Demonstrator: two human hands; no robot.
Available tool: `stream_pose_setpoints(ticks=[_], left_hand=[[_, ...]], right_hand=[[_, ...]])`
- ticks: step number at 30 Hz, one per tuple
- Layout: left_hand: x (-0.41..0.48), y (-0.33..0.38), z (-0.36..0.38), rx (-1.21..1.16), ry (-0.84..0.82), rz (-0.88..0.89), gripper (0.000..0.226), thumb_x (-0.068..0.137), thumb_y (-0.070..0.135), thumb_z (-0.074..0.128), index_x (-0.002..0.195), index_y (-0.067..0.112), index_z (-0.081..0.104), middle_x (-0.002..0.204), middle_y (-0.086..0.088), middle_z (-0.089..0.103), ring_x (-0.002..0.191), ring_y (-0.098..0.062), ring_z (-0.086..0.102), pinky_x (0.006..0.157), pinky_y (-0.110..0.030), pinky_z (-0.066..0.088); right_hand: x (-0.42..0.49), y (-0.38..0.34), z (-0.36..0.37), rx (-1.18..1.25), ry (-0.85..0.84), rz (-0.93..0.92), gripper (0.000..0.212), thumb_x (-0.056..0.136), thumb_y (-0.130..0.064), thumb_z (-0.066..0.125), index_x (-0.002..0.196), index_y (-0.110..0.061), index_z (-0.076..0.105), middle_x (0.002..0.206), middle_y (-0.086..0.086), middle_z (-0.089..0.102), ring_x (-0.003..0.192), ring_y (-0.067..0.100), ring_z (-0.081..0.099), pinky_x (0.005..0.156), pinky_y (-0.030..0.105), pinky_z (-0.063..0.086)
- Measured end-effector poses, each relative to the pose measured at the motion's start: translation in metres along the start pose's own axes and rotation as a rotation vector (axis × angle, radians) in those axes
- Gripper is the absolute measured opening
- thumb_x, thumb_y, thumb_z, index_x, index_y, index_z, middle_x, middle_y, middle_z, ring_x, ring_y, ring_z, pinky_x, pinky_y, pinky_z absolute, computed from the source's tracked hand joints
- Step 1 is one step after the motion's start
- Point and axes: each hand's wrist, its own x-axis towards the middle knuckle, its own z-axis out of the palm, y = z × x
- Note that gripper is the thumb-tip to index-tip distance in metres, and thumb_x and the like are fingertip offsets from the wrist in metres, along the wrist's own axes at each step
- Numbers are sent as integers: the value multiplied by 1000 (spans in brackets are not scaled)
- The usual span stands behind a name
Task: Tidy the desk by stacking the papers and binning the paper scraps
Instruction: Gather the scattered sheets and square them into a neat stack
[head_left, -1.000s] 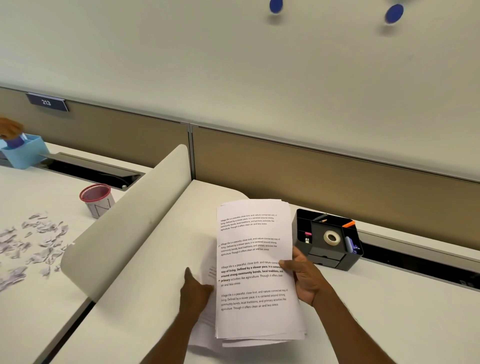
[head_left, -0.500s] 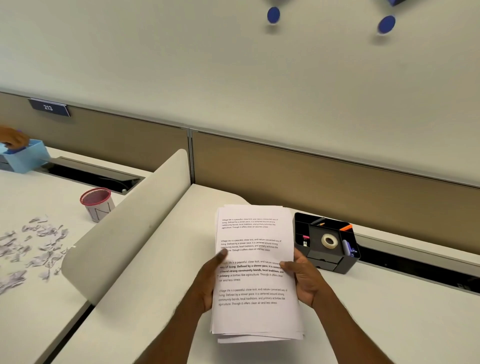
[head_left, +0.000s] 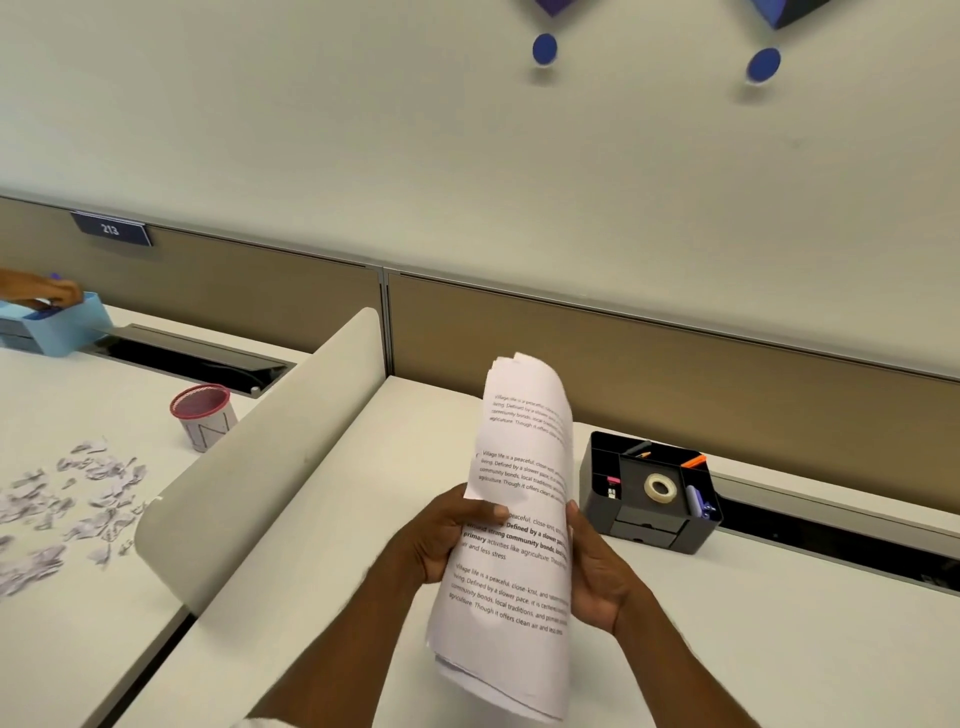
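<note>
A stack of printed white papers (head_left: 519, 452) is held upright above the desk (head_left: 322, 545), bowed into a curve and tilted on edge. My left hand (head_left: 447, 540) grips its left side with the thumb on the front page. My right hand (head_left: 597, 571) clasps its right edge. Many small paper scraps (head_left: 62, 499) lie scattered on the neighbouring desk at the left, beyond the divider. A red mesh cup (head_left: 202, 415) stands behind the scraps.
A curved grey divider panel (head_left: 270, 457) separates the two desks. A black organiser (head_left: 649, 493) with a tape roll and pens sits to the right of the papers. At the far left another person's hand (head_left: 41, 293) reaches into a light blue box (head_left: 67, 325).
The flat stack has been lifted and turned on edge, now bowed between both hands. My left hand came from under the sheets to grip the stack's left side.
</note>
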Motion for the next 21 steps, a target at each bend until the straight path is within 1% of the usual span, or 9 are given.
stream_pose_setpoints(ticks=[2,3,5,7,10,12,14,18,21], left_hand=[[-2,9,2,51,-10,11,47,70,5,67,116,0,65,116,-29,64,101,-42,65,91,-52,53],[-4,14,1,90,5,19,42,72,5,66,114,1,66,113,-27,67,97,-39,67,86,-48,56],[-6,21,-5,196,82,50,41,73,7,68,113,1,66,110,-24,69,92,-36,69,80,-43,59],[-3,23,-13,283,211,108,42,70,10,72,110,1,67,107,-21,72,89,-36,70,80,-44,59],[1,17,-17,305,378,220,38,67,14,76,103,3,69,99,-18,74,89,-39,71,83,-49,57],[3,12,-9,275,443,286,36,67,14,76,101,4,69,96,-16,75,89,-40,70,81,-48,58],[6,8,0,252,493,320,31,71,9,77,100,6,69,96,-15,75,87,-36,72,79,-46,59],[12,-3,12,267,570,331,25,80,4,73,103,10,69,97,-13,76,84,-32,73,79,-47,59],[13,-12,24,292,620,351,23,81,5,72,102,13,69,95,-9,76,83,-31,73,78,-47,59]], right_hand=[[-2,-5,6,-16,-34,-58,62,91,-37,61,141,-4,45,145,27,42,135,44,39,113,61,26],[-4,-11,8,-48,-36,-99,69,82,-33,73,139,-3,48,141,28,47,131,44,45,109,61,33],[-9,-25,9,-142,32,-201,85,59,-25,90,132,-2,54,130,25,58,115,42,60,92,55,51],[-15,-40,7,-245,76,-296,88,47,-19,93,126,-3,58,123,21,65,105,36,66,79,46,57],[-21,-53,13,-375,111,-418,61,62,-1,74,120,-7,59,116,16,69,102,32,66,79,41,57],[-24,-58,19,-448,176,-504,50,64,2,64,112,-10,62,106,12,73,95,31,67,73,39,58],[-28,-61,23,-470,230,-568,46,65,2,64,109,-12,63,104,11,73,91,31,69,67,40,58],[-41,-64,20,-480,261,-604,42,79,13,62,111,-16,62,107,10,72,90,31,70,71,49,60],[-49,-61,15,-480,253,-629,44,79,13,62,113,-15,60,106,8,73,91,26,71,68,38,59]])
